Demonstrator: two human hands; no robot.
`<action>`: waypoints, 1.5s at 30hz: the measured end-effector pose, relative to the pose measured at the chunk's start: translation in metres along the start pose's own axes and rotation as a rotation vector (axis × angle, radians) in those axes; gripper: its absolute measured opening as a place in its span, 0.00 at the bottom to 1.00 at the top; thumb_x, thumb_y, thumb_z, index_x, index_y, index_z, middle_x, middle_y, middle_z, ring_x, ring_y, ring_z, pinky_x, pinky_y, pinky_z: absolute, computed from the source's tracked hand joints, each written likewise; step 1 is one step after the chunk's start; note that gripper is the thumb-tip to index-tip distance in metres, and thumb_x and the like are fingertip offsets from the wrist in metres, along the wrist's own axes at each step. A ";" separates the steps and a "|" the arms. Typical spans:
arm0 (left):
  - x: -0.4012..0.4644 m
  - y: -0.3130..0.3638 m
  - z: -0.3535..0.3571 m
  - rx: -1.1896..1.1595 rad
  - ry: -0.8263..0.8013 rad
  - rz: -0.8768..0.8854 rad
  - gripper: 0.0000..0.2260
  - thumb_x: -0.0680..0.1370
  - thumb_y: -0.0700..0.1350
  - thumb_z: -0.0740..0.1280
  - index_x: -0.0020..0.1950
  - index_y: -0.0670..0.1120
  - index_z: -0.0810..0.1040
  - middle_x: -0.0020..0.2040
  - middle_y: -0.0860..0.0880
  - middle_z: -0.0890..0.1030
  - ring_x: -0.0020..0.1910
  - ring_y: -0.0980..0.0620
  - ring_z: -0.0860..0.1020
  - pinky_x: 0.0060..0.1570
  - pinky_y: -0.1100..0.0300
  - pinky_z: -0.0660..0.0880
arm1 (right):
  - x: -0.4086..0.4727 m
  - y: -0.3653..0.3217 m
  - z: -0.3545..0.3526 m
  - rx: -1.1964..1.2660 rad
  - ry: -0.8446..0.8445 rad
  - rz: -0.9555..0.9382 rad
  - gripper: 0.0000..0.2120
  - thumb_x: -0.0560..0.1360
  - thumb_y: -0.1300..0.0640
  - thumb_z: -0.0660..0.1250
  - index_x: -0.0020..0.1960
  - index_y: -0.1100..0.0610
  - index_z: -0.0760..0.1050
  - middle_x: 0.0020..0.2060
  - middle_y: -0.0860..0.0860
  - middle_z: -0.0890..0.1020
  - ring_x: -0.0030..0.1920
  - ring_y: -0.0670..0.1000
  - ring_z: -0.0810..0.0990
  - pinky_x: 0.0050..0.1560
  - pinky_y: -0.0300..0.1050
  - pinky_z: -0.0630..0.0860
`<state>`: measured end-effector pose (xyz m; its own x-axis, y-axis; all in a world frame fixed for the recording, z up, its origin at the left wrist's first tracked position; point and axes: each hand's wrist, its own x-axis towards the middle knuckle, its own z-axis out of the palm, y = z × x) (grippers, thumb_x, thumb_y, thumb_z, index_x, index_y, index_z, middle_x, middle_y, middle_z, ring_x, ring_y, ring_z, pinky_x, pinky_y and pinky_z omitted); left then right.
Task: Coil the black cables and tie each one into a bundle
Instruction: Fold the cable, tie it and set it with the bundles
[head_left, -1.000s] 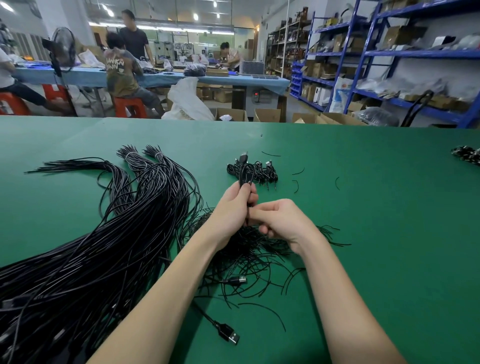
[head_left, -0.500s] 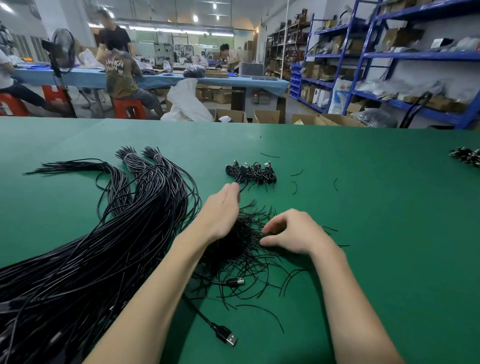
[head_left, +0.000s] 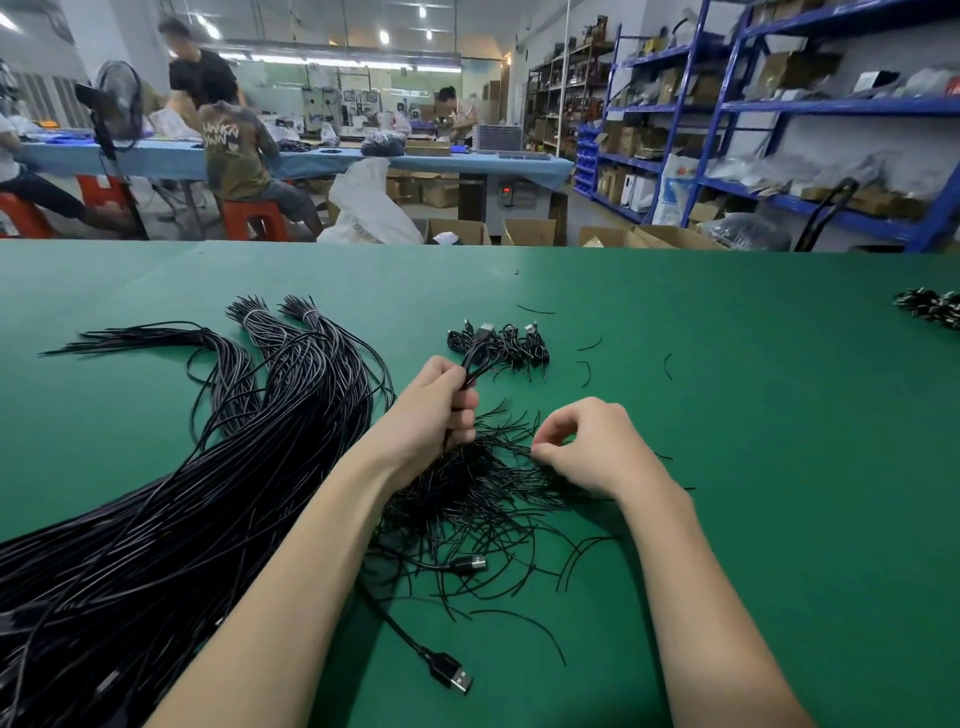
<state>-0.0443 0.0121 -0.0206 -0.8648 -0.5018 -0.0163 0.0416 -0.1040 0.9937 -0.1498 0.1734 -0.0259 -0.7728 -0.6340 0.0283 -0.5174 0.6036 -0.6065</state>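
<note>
At mid-table (head_left: 727, 415) my left hand (head_left: 431, 415) grips a coiled cable (head_left: 475, 358), fingers wrapped round it, its plug poking up toward the far edge. My right hand (head_left: 587, 447) pinches at the loose ties (head_left: 467, 499); whether it has one, I cannot tell. A slack grip could let the thin, glossy coil spring open.
</note>
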 end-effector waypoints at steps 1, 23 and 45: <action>0.000 0.001 0.000 -0.093 -0.008 -0.013 0.06 0.87 0.43 0.53 0.51 0.46 0.63 0.32 0.52 0.69 0.28 0.56 0.64 0.28 0.63 0.66 | 0.000 0.000 -0.001 0.033 0.007 0.003 0.07 0.76 0.55 0.73 0.41 0.47 0.84 0.41 0.44 0.85 0.42 0.45 0.84 0.42 0.38 0.78; -0.011 0.001 0.015 -0.273 -0.093 0.022 0.05 0.83 0.39 0.63 0.49 0.40 0.75 0.39 0.46 0.79 0.35 0.54 0.76 0.39 0.64 0.78 | -0.005 -0.031 -0.005 0.613 0.168 -0.265 0.10 0.76 0.62 0.74 0.48 0.47 0.84 0.39 0.44 0.88 0.44 0.39 0.85 0.51 0.35 0.78; -0.007 -0.004 0.009 0.008 -0.056 0.216 0.06 0.77 0.41 0.72 0.50 0.41 0.87 0.39 0.46 0.86 0.37 0.55 0.80 0.42 0.66 0.78 | -0.005 -0.020 -0.002 1.436 -0.321 0.178 0.16 0.65 0.66 0.75 0.52 0.64 0.79 0.39 0.57 0.85 0.39 0.49 0.86 0.41 0.40 0.83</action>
<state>-0.0432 0.0234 -0.0231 -0.8625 -0.4636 0.2028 0.2250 0.0077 0.9743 -0.1367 0.1652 -0.0123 -0.5742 -0.7974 -0.1856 0.5181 -0.1783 -0.8365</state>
